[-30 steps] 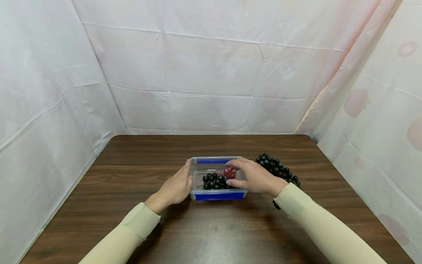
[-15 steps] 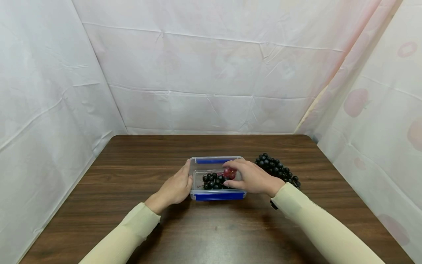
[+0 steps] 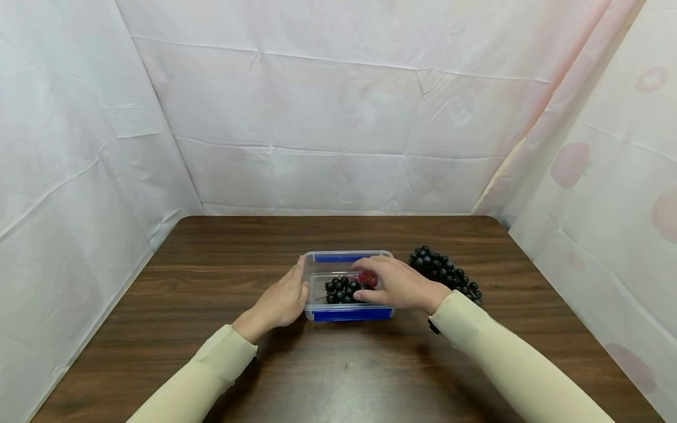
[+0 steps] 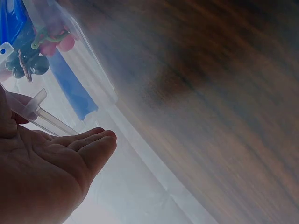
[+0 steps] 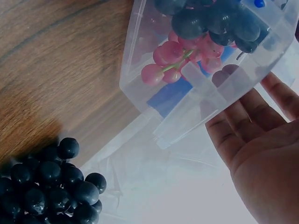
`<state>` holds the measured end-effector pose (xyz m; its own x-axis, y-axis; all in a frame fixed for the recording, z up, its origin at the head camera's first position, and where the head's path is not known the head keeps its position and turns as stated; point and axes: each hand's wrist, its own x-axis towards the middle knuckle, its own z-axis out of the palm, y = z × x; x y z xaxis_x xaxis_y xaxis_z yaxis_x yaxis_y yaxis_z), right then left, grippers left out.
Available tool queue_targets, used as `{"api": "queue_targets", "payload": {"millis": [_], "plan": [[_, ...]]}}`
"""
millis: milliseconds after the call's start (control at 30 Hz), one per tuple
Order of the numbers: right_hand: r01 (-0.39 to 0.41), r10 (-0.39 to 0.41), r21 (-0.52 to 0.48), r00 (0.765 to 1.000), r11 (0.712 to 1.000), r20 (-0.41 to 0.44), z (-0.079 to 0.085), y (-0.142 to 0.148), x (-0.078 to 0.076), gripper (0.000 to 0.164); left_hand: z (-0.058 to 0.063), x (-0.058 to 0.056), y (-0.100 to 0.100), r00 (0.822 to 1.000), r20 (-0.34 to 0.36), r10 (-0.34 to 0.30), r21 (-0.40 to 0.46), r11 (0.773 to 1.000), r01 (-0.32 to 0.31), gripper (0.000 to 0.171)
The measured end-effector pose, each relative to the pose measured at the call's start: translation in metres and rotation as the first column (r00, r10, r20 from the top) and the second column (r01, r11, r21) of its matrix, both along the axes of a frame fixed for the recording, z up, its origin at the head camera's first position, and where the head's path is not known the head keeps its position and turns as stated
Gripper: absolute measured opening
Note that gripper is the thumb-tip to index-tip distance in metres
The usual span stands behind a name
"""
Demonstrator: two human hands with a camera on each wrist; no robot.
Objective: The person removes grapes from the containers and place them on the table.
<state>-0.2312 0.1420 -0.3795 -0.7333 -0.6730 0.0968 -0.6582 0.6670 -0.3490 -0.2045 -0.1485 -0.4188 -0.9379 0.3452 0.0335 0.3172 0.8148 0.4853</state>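
Note:
A clear plastic food box [image 3: 325, 306] with blue latches stands lidless on the table. My left hand [image 3: 281, 298] rests against its left wall, fingers straight; the left wrist view shows the fingers [image 4: 96, 147] extended along that side. My right hand [image 3: 404, 284] reaches over the right wall, fingers loosely bent and thumb apart from them. Inside the box lie black grapes [image 3: 342, 291] and a small red grape bunch [image 3: 367, 278], which shows between the right thumb and fingers. In the right wrist view the red grapes [image 5: 170, 53] lie under the black ones, and the right fingers [image 5: 240, 121] are at the box wall.
A larger bunch of black grapes [image 3: 444, 270] lies on the table right of the box, behind my right wrist. The brown wooden table [image 3: 227, 252] is enclosed by white cloth walls [image 3: 328, 117] on the left, back and right.
My right hand has slid slightly left, further over the box and the red grapes. My left hand, the box and the large black bunch have stayed in place.

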Motion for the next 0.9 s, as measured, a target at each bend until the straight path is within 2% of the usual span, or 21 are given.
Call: {"api": "queue_targets", "payload": {"millis": [333,533,900], "plan": [[0.001,-0.002,0.015,0.999,1.000,0.034,0.001,-0.005,-0.001,0.058,-0.001,0.000,0.000,1.000,-0.006,0.004,0.001,1.000,-0.004,0.069],[-0.026,0.025,0.028,0.999,0.999,0.031,0.002,-0.010,-0.002,0.061,-0.002,-0.001,0.000,1.000,-0.010,0.001,-0.002,1.000,-0.001,0.069],[-0.022,0.020,0.053,0.999,0.998,0.040,0.003,-0.016,-0.003,0.062,-0.003,-0.001,0.000,1.000,-0.013,0.001,-0.005,1.000,-0.001,0.069]]}}
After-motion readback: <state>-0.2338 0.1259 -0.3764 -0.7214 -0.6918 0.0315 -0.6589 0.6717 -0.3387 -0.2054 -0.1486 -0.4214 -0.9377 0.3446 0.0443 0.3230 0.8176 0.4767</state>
